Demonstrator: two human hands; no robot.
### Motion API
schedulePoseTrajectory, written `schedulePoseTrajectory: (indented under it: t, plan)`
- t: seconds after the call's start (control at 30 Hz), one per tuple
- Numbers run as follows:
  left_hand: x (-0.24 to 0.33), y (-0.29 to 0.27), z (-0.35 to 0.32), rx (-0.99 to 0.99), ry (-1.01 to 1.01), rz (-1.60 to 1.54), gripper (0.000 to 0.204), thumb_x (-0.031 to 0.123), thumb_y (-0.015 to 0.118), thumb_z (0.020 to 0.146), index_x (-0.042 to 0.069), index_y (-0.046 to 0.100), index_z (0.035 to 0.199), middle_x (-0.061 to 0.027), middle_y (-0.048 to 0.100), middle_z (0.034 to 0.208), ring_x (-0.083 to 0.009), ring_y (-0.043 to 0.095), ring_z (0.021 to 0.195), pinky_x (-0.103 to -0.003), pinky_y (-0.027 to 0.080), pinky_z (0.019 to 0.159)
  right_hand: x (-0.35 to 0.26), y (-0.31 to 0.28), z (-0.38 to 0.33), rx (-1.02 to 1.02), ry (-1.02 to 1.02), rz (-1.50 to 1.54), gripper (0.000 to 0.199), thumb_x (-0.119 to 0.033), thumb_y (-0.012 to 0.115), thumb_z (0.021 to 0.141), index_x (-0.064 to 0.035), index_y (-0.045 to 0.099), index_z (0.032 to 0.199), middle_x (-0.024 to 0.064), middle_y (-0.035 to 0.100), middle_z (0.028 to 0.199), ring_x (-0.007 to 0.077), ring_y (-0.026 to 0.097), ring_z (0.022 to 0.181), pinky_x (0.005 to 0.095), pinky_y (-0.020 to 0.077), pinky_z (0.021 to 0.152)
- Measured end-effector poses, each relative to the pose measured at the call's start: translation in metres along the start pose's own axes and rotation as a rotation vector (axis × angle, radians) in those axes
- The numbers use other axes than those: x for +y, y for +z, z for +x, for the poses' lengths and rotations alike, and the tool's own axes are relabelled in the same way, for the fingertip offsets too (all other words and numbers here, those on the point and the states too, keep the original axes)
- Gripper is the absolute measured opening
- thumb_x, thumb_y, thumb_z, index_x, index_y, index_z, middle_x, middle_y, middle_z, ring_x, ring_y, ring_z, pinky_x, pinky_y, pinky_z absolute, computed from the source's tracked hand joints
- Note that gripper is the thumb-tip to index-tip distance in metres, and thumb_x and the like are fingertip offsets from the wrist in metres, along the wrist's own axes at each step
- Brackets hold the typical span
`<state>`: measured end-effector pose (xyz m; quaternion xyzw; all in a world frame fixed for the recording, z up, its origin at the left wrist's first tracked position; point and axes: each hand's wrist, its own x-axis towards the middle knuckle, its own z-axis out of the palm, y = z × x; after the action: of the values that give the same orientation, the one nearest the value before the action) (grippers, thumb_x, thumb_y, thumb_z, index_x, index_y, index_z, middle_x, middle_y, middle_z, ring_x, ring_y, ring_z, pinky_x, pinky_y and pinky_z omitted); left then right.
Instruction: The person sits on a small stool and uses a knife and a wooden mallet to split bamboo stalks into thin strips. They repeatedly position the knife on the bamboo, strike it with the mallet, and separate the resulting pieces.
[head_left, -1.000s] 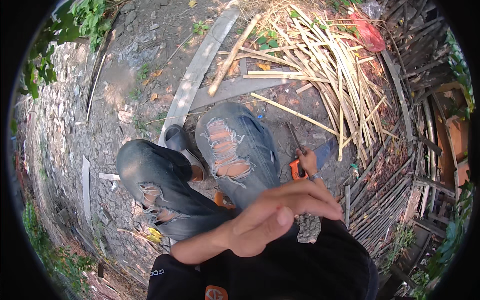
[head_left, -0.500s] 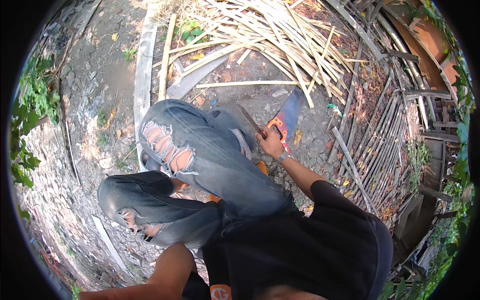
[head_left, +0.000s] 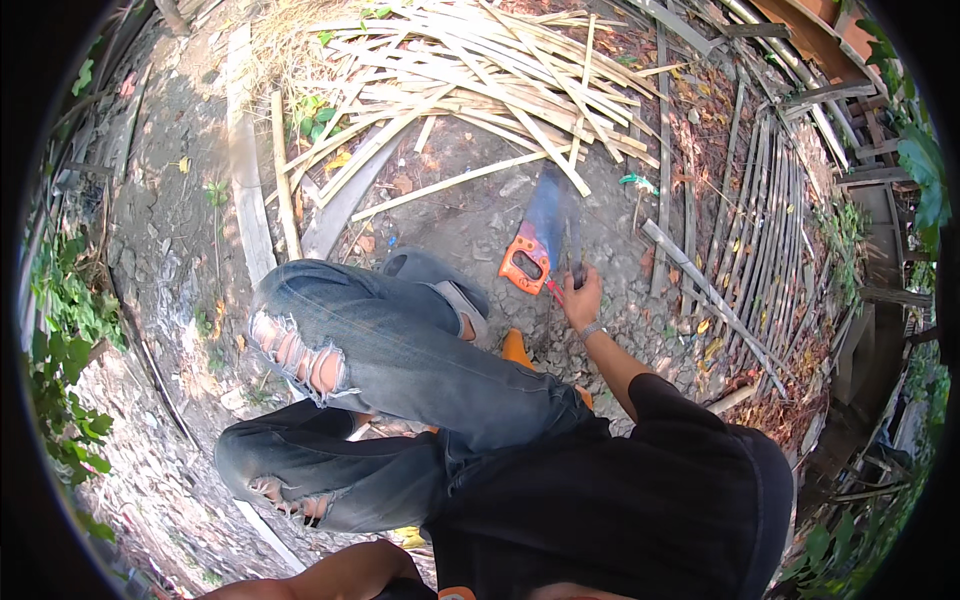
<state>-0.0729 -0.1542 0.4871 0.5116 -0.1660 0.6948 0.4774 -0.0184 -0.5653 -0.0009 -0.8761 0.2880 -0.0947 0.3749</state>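
Right hand (head_left: pixel 583 298) now down at the ground by the handsaw (head_left: pixel 530 255) — a second ago it is raised near the knees, close to the camera, half a second ago it is reaching out. Saw now lies flat on the dirt, orange handle just beside the fingers. Left forearm drops to the lower edge — hand out of view. View swings, so the bamboo strips (head_left: pixel 480 80) sit higher.

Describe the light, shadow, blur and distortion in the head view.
Head view: strong sun, dappled shade on the dirt; the bamboo strips glare pale; the saw blade lies in blue shadow by the right hand; the plank looks smeared; fisheye bends the fence slats and blackens the rim; only the left forearm shows.
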Motion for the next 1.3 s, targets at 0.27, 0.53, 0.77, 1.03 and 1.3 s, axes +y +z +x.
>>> schedulePoseTrajectory:
  t: [0.27,0.53,0.77,1.03,1.3]
  plan:
    - [-0.033,-0.038,-0.031,-0.026,-0.317,0.149,0.046,0.045,0.048,0.098,0.007,0.067,0.114,-0.0143,0.068,0.112,-0.0302,0.064,0.091,-0.044,0.052,0.076,0.094,-0.026,0.027,0.218,0.124,-0.462,0.058,-0.025,0.071,0.08,-0.0008,0.056,0.13,0.0252,0.06,0.115,0.0419,0.055,0.114,0.0498,0.0453,0.098]
    - [-0.032,-0.056,-0.024,-0.012,-0.274,0.167,0.045,0.043,0.05,0.098,0.005,0.066,0.115,-0.0117,0.066,0.104,-0.0284,0.063,0.087,-0.041,0.052,0.068,0.097,0.006,0.019,-0.125,-0.073,-0.297,0.054,-0.028,0.076,0.074,-0.0059,0.064,0.122,0.0237,0.059,0.118,0.0435,0.057,0.113,0.0495,0.0467,0.098]
    - [-0.021,-0.093,-0.019,-0.022,-0.3,0.281,0.046,0.038,0.046,0.099,0.0,0.061,0.121,-0.0156,0.063,0.109,-0.0305,0.061,0.094,-0.043,0.049,0.075,0.011,0.031,0.018,-0.019,0.052,-0.189,0.054,-0.025,0.076,0.078,-0.0046,0.06,0.126,0.0232,0.057,0.122,0.0419,0.056,0.117,0.0482,0.0454,0.101]
    - [-0.035,-0.144,-0.018,-0.003,-0.305,0.368,0.049,0.045,0.056,0.095,0.009,0.061,0.128,-0.0139,0.067,0.11,-0.0338,0.066,0.092,-0.052,0.054,0.07,-0.084,0.078,0.161,0.096,-0.092,-0.297,0.058,-0.024,0.073,0.08,-0.0076,0.056,0.133,0.0206,0.05,0.136,0.0384,0.047,0.129,0.0496,0.0381,0.109]
    - [-0.038,-0.119,-0.04,0.03,-0.501,0.305,0.054,0.032,0.041,0.1,-0.01,0.051,0.131,-0.021,0.053,0.109,-0.0273,0.048,0.098,-0.039,0.037,0.086,-0.068,0.09,0.264,-0.246,-0.071,-0.643,0.046,-0.03,0.071,0.083,-0.0057,0.066,0.121,0.0222,0.065,0.118,0.039,0.061,0.115,0.0497,0.048,0.098]
